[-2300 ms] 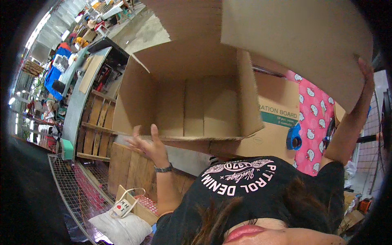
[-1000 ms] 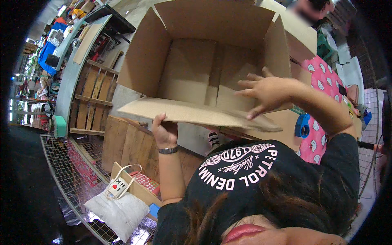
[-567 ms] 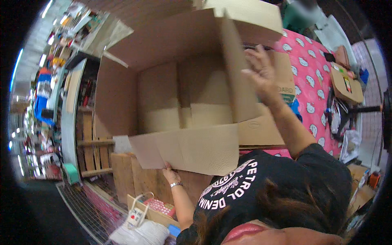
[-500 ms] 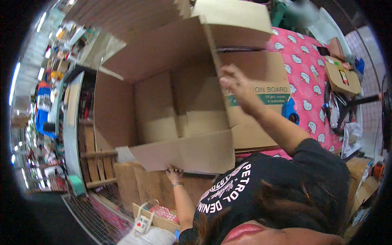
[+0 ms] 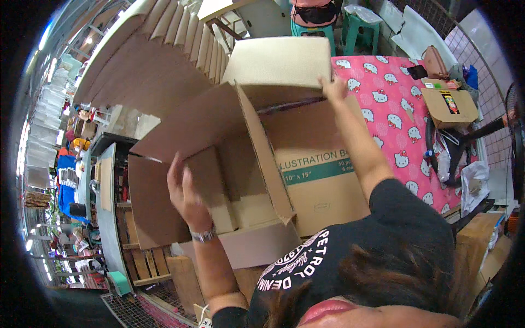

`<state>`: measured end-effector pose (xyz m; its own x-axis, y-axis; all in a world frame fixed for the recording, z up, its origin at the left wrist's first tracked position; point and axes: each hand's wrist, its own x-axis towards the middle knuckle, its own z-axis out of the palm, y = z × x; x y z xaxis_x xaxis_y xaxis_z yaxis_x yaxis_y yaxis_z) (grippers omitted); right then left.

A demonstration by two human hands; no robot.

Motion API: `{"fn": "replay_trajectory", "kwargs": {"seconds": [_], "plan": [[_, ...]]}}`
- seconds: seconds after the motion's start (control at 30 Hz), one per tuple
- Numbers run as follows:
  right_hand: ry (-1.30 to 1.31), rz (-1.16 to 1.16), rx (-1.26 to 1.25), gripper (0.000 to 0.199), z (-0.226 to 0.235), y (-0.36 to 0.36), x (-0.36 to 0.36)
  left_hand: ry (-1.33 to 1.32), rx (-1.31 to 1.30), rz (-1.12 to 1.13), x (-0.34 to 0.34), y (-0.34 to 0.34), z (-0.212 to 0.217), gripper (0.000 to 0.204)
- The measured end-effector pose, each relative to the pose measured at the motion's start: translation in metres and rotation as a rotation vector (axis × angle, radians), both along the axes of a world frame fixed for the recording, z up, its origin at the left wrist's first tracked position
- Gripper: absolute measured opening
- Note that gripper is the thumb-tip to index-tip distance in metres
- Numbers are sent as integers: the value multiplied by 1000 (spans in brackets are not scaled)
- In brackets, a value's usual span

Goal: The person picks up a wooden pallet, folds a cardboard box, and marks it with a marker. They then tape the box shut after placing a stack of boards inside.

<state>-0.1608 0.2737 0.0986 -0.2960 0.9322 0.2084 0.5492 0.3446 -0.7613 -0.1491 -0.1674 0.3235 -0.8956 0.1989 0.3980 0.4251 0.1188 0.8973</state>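
Note:
A large brown cardboard box (image 5: 249, 210) stands tilted in front of me, its open inside facing me and its flaps spread out. My left hand (image 5: 188, 194) is raised over its opening, fingers stretched out and holding nothing. A bracelet circles that wrist. To the right is a second cardboard carton (image 5: 328, 194) with a green printed band. Beyond this carton is a pale cardboard panel (image 5: 276, 61). My right hand (image 5: 334, 87), arm reaching forward, has its fingers closed on the panel's right corner.
Stacked folded cardboard (image 5: 188, 41) rises at the far left. A pink patterned cloth (image 5: 394, 120) covers the surface on the right, with a small cut-down box (image 5: 449, 106) and a brown bag (image 5: 435, 61) on it. Green stools (image 5: 361, 30) stand behind. A fan (image 5: 508, 117) is at the far right.
My left hand has left the large box's near flap and risen over its opening. My right hand has moved forward from the box's right edge to the pale panel. The view has shifted.

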Motion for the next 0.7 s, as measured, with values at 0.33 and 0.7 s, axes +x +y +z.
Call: {"fn": "replay_trajectory", "kwargs": {"seconds": [0.33,0.7], "plan": [[1013,340,-1164,61,9,28,50,-1119,-390,153,-75,303,-78,75],[768,399,17,41,237,-71,85,-1156,593,-639,-106,229,-85,69]]}}
